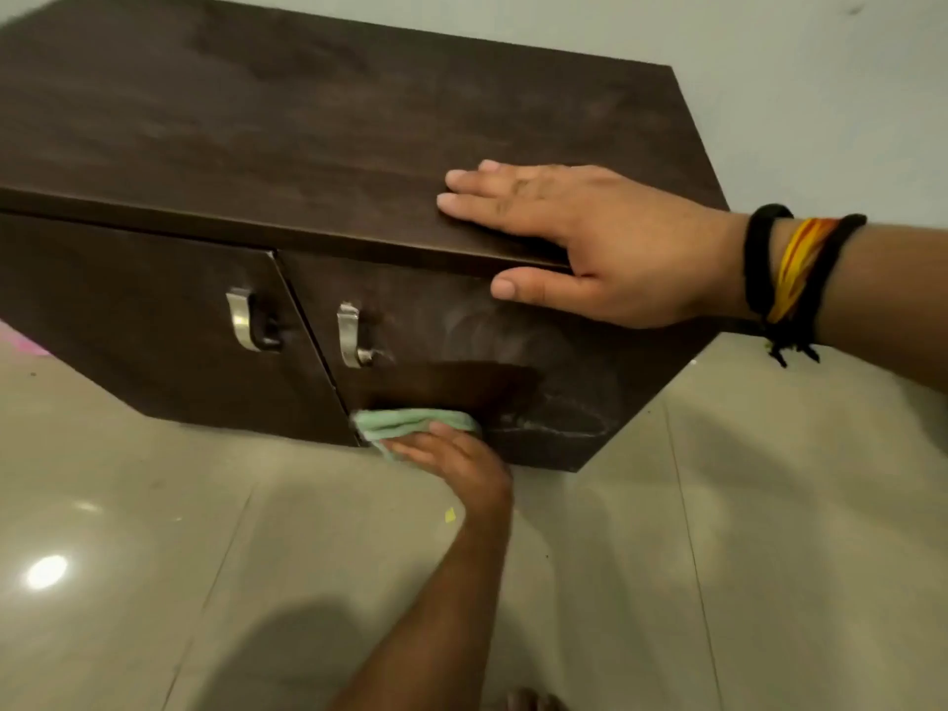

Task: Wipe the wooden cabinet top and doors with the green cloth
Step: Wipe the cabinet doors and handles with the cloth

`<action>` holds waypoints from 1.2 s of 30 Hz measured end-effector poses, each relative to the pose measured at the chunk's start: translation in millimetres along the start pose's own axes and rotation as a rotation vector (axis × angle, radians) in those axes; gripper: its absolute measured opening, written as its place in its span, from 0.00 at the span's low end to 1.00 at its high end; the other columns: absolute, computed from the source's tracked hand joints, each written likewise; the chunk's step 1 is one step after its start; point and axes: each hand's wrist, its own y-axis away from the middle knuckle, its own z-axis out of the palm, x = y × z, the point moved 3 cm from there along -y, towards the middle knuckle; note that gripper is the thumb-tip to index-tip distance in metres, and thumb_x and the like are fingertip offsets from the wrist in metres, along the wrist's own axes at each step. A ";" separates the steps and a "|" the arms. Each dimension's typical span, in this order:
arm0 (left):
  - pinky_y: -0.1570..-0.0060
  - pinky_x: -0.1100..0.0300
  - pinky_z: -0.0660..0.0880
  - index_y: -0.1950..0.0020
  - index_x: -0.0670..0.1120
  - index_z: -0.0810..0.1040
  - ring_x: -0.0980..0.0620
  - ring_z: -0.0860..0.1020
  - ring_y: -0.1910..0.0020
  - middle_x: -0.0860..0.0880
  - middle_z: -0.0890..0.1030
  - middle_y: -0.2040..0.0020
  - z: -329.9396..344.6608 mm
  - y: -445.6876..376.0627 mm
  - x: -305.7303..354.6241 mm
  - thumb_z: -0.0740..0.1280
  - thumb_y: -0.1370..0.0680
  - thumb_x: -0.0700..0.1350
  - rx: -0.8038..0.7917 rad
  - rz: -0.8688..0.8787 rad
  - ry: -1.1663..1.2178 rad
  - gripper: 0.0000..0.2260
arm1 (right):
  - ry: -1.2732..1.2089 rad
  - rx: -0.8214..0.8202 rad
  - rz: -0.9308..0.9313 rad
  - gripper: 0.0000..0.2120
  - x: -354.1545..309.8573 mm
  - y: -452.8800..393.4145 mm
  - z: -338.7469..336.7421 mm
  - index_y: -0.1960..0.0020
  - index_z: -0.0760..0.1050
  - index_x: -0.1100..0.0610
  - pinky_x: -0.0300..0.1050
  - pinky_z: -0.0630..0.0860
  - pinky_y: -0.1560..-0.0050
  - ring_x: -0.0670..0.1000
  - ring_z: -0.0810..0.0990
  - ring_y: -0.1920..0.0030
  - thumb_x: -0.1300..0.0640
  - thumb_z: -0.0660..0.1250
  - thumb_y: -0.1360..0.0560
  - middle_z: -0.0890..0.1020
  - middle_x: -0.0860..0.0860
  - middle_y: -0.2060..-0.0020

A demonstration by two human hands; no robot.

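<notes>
A low dark wooden cabinet stands on the floor, with a broad top and two doors. My left hand presses the green cloth against the bottom of the right door, near the gap between the doors. A darker wet streak lies just above the cloth, with pale dusty smears to its right. My right hand lies flat on the top's front right corner, thumb over the front edge, holding nothing. The left door is shut.
Each door has a metal handle, one on the left door and one on the right. The cabinet stands against a pale wall on glossy beige tiles. A small yellow scrap lies on the floor by my left wrist.
</notes>
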 end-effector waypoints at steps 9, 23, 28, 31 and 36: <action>0.25 0.35 0.53 0.22 0.35 0.47 0.29 0.52 0.23 0.35 0.41 0.20 10.8 17.8 46.0 0.53 0.17 0.51 -0.153 0.783 -0.207 0.30 | -0.086 -0.008 0.010 0.29 2.3 2.5 -3.0 0.20 0.56 0.45 0.46 0.49 0.21 0.42 0.51 0.20 0.37 0.49 0.18 0.57 0.43 0.20; 0.24 0.47 0.47 0.18 0.49 0.48 0.42 0.45 0.19 0.48 0.44 0.17 -3.5 -18.6 94.1 0.52 0.18 0.57 -0.024 1.404 -0.469 0.31 | -0.310 0.000 0.038 0.22 15.4 7.3 -6.4 0.24 0.65 0.41 0.43 0.52 0.21 0.35 0.55 0.23 0.44 0.50 0.16 0.64 0.36 0.23; 0.26 0.42 0.47 0.18 0.49 0.49 0.39 0.44 0.19 0.47 0.44 0.17 5.7 -2.0 81.8 0.52 0.18 0.57 -0.131 1.330 -0.480 0.30 | -0.317 0.021 0.008 0.21 17.3 8.7 -8.2 0.24 0.66 0.45 0.40 0.52 0.22 0.36 0.56 0.23 0.48 0.50 0.16 0.65 0.38 0.24; 0.27 0.42 0.49 0.18 0.50 0.43 0.39 0.43 0.19 0.47 0.41 0.17 -0.4 -12.2 116.0 0.50 0.18 0.58 -0.067 1.346 -0.491 0.31 | -0.344 0.044 0.032 0.21 16.0 6.6 -10.3 0.25 0.68 0.48 0.44 0.54 0.22 0.39 0.59 0.23 0.49 0.50 0.15 0.68 0.41 0.25; 0.25 0.41 0.47 0.20 0.45 0.35 0.32 0.47 0.23 0.43 0.34 0.19 8.8 16.5 133.0 0.47 0.18 0.57 -0.012 0.934 -0.300 0.33 | -0.349 0.045 0.059 0.21 15.6 7.8 -9.2 0.25 0.69 0.49 0.47 0.55 0.21 0.42 0.60 0.23 0.49 0.50 0.16 0.69 0.44 0.25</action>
